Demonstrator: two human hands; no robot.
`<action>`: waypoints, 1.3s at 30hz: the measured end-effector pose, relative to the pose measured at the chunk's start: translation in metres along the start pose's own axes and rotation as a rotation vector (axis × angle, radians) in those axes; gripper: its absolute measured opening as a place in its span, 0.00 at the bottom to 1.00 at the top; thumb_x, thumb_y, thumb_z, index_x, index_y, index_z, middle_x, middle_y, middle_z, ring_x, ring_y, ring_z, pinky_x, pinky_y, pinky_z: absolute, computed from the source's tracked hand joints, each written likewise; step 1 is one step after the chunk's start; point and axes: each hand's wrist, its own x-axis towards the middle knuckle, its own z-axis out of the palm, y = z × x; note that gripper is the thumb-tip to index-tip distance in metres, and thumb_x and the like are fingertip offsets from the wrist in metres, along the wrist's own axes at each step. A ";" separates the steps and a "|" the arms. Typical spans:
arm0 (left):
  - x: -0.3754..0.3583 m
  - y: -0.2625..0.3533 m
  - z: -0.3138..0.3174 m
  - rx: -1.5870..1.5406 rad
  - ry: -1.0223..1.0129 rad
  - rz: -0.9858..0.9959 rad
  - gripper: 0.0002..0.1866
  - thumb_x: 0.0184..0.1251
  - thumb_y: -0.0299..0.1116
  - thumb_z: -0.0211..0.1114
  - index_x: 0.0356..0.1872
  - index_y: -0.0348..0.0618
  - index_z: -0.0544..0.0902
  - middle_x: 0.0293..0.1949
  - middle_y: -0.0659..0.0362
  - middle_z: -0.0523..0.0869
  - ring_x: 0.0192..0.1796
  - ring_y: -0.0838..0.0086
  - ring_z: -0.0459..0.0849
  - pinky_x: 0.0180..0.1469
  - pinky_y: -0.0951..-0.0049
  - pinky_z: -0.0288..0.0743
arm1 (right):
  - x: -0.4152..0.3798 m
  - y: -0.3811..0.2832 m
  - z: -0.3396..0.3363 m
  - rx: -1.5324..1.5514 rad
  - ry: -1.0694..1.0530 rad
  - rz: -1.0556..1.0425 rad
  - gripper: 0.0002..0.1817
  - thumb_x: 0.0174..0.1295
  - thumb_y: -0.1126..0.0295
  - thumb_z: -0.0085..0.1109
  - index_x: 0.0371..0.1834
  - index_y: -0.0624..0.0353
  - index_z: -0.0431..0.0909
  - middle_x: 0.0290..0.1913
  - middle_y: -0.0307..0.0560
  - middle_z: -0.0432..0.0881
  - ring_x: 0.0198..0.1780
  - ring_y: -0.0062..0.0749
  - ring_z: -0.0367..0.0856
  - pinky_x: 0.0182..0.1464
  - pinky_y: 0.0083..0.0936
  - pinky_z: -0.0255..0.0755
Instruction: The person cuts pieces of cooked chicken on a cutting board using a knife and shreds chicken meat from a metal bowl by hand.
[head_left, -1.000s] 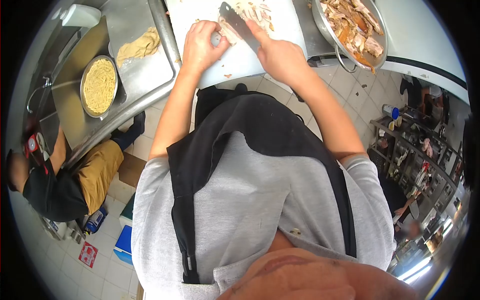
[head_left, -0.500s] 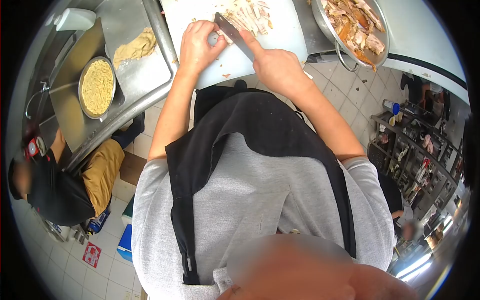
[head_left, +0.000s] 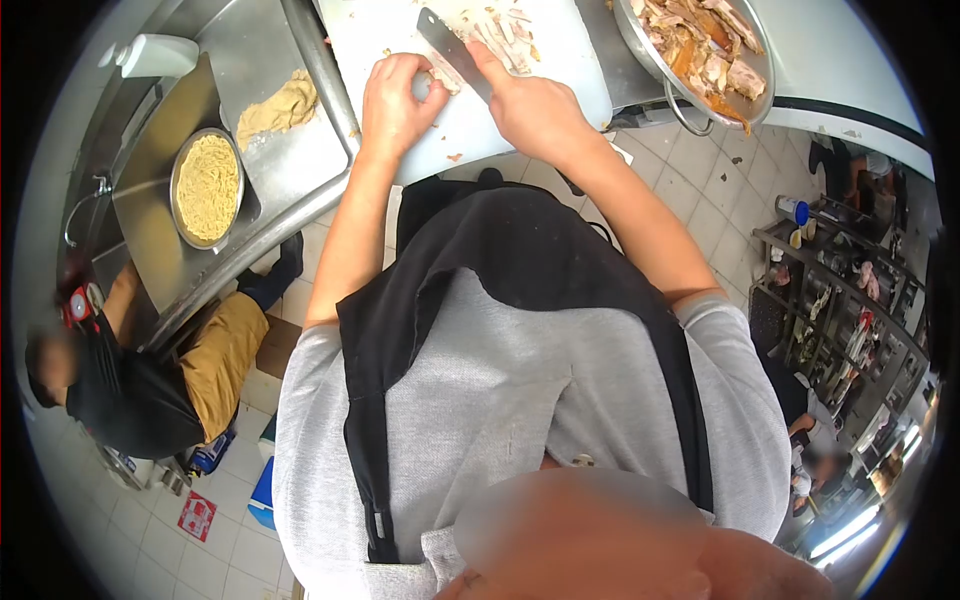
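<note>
My right hand [head_left: 540, 115] grips a wide-bladed knife [head_left: 445, 45], its index finger stretched along the blade. The blade stands beside a small piece of cooked meat [head_left: 450, 82] on the white cutting board [head_left: 480, 135]. Curled fingers of my left hand [head_left: 398, 105] hold that piece from the left, close to the blade. Beyond the knife lie sliced strips of meat [head_left: 512, 38]. My right palm hides the knife's handle.
A metal pan [head_left: 640, 45] of meat chunks stands right of the board. On the steel counter [head_left: 290, 160] at left are a lump of dough [head_left: 280, 108] and a bowl of pale, shredded-looking food [head_left: 207, 190]. Another person [head_left: 135, 390] is at the left; metal shelves [head_left: 850, 290] stand right.
The whole view has shifted slightly. Both hands keep nearly the same place at the meat, and the knife remains beside my left fingers.
</note>
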 end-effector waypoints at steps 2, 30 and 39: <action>-0.004 0.003 0.000 -0.016 0.000 -0.019 0.10 0.58 0.30 0.73 0.41 0.43 0.86 0.44 0.55 0.89 0.50 0.56 0.84 0.57 0.59 0.79 | -0.007 -0.005 -0.013 -0.016 -0.061 -0.003 0.41 0.70 0.71 0.56 0.87 0.39 0.55 0.34 0.57 0.89 0.37 0.53 0.90 0.43 0.49 0.81; 0.025 0.020 -0.007 0.027 -0.255 0.126 0.19 0.59 0.26 0.72 0.54 0.47 0.87 0.49 0.55 0.91 0.57 0.57 0.86 0.62 0.57 0.77 | -0.027 0.029 -0.020 0.093 0.004 0.133 0.40 0.71 0.69 0.55 0.87 0.41 0.56 0.35 0.59 0.89 0.39 0.58 0.89 0.46 0.50 0.80; 0.075 0.038 -0.017 0.330 -0.539 0.266 0.36 0.55 0.30 0.76 0.69 0.51 0.80 0.70 0.55 0.81 0.72 0.56 0.77 0.72 0.53 0.71 | -0.015 0.063 -0.013 -0.165 0.098 0.150 0.43 0.67 0.72 0.54 0.88 0.36 0.56 0.32 0.54 0.88 0.35 0.51 0.89 0.40 0.48 0.82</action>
